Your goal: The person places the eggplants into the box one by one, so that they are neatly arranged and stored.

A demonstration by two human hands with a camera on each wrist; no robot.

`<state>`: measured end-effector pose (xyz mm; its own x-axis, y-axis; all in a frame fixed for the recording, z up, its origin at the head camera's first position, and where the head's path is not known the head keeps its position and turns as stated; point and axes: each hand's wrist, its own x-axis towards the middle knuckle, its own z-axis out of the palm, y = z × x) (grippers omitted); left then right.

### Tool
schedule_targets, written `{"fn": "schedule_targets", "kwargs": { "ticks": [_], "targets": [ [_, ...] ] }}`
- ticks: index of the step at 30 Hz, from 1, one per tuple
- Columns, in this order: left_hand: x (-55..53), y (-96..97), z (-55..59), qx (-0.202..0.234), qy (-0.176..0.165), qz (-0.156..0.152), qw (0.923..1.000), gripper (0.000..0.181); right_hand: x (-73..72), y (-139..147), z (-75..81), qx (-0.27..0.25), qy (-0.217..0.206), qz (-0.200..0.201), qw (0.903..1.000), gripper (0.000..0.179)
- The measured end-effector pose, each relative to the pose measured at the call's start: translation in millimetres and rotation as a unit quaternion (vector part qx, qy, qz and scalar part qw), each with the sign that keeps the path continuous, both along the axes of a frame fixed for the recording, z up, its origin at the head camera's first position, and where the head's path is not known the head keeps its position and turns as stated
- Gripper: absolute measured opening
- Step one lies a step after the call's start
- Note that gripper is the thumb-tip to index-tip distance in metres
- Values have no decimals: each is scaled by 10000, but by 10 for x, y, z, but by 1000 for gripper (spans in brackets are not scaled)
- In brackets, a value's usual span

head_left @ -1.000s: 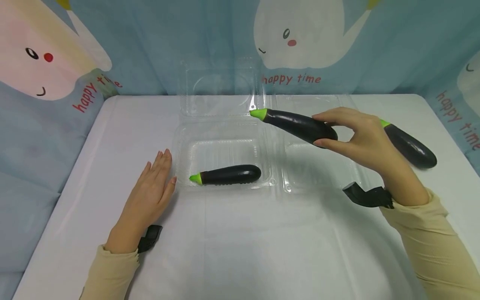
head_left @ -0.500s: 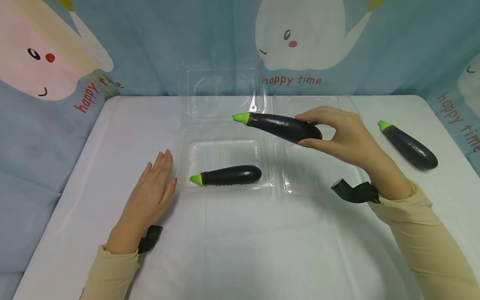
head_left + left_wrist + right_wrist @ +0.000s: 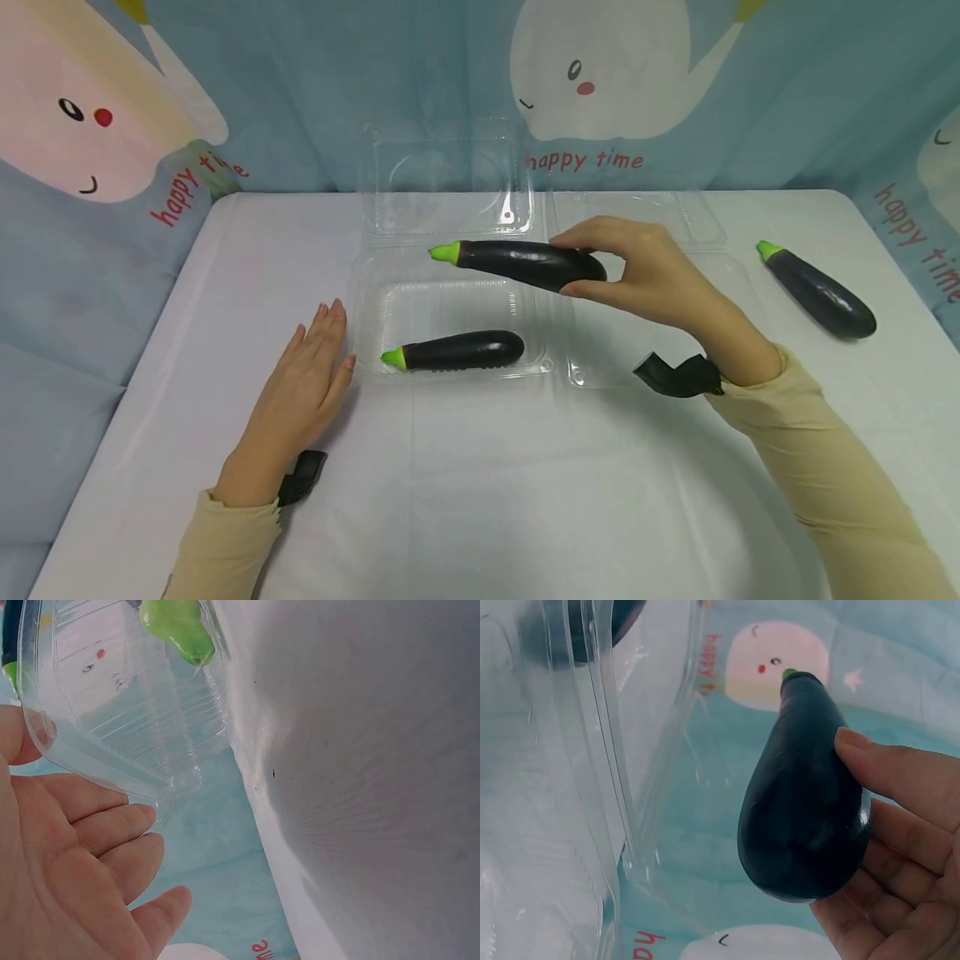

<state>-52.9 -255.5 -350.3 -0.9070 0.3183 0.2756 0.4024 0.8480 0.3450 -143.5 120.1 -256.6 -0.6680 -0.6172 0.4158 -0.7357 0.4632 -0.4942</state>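
Note:
My right hand (image 3: 645, 271) grips a dark eggplant (image 3: 517, 262) near its thick end, thumb on one side and fingers on the other. Its green stem tip points left, and it hangs above the back part of the left clear plastic box (image 3: 367, 312). In the right wrist view the held eggplant (image 3: 802, 802) shows its rounded end. A second eggplant (image 3: 465, 350) lies in the front of that box. Beside the box's left edge is my left hand (image 3: 300, 371), fingers straight. In the left wrist view the thumb of the left hand (image 3: 82, 862) appears against the box wall (image 3: 112, 780).
A second clear box (image 3: 637, 358) with its lid raised stands to the right, partly behind my right arm. Another eggplant (image 3: 821, 292) lies on the white table (image 3: 487, 500) at the far right. A blue printed curtain (image 3: 420, 75) hangs behind the table.
My right hand has carried its eggplant leftward from over the right box to over the left one, turning it nearer level. My left hand has stayed in place.

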Motion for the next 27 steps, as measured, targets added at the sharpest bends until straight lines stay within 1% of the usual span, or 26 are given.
{"fn": "schedule_targets", "kwargs": {
  "ticks": [8, 12, 16, 21, 27],
  "targets": [
    [-21, 11, 9, 30, 88, -38, 9999, 55, -48, -139, -12, 237, -154, 193, 9994, 41],
    [-18, 17, 10, 21, 50, -6, 10000, 55, -90, -218, -31, 311, -257, 297, 9987, 42],
    [-9, 12, 0, 5, -28, 6, 10000, 56, -121, -294, -70, 371, -459, 384, 9975, 43],
    [-9, 1, -13, -2, 50, 0, 10000, 55, -153, -387, -103, 520, -656, 564, 9949, 43],
    [-8, 8, -12, 52, 50, -15, 10000, 56, -222, -457, -113, 774, -766, 571, 9924, 41]
  ]
}}
